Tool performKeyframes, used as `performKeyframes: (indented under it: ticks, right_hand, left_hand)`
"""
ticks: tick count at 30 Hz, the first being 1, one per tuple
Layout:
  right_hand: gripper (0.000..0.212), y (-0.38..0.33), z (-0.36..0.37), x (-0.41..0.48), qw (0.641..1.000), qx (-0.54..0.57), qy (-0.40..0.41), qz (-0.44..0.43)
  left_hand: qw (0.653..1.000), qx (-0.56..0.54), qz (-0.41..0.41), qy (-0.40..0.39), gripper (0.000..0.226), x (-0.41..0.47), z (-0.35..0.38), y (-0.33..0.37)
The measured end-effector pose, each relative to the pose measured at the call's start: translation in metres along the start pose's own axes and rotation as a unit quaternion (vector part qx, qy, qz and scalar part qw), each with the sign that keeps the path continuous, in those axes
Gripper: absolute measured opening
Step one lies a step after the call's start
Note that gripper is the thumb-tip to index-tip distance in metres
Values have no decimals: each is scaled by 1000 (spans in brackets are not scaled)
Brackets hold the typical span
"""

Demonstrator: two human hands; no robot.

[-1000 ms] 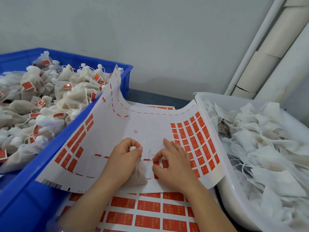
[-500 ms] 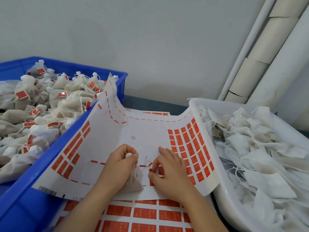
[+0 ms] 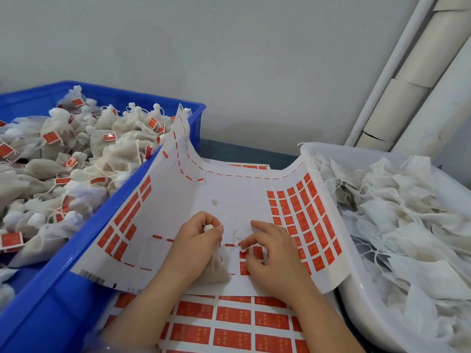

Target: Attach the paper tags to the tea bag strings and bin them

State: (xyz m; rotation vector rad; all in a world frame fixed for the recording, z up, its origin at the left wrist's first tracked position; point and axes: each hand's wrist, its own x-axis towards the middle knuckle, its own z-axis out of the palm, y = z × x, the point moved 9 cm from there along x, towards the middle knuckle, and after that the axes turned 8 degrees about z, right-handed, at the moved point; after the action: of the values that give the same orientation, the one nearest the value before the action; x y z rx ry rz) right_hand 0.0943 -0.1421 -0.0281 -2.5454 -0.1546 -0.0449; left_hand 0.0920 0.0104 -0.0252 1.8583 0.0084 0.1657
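Your left hand gripped a tea bag, your right hand pinched a red tag; a hasty peel risked tearing it.

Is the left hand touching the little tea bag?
Touching. The head view shows the left hand with its fingers curled round the neck of the tea bag, whose body sticks out below the palm.

A plain grey wall stands behind, with a white pipe and cardboard tubes at right.
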Motion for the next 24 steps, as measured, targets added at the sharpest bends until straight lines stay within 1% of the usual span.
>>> performKeyframes:
  ticks: [4, 7, 10, 17, 20, 24]
  right_hand:
    - [17, 2, 2, 2, 1000, -23, 0, -3]
    - [18, 1, 0, 2, 1000, -17, 9, -4]
    - [21, 1, 1, 2, 999, -31, -3, -7]
    - [8, 0, 2, 0, 999, -13, -42, -7]
    - [7, -1, 0, 0, 999, -19, -27, -13]
    - [10, -3, -3, 0, 999, 13, -17, -27]
  left_hand:
    - [1000, 2, 0, 0, 17, 0, 0, 1]
    - [1000, -2, 0, 1, 17, 0, 0, 1]
    - [1000, 2, 3, 0, 18, 0, 0, 1]
    - [1000, 8, 5, 4, 19, 1, 0, 0]
    - [1000, 10, 6, 3, 18, 1, 0, 0]
    - [1000, 10, 4, 0, 18, 1, 1, 1]
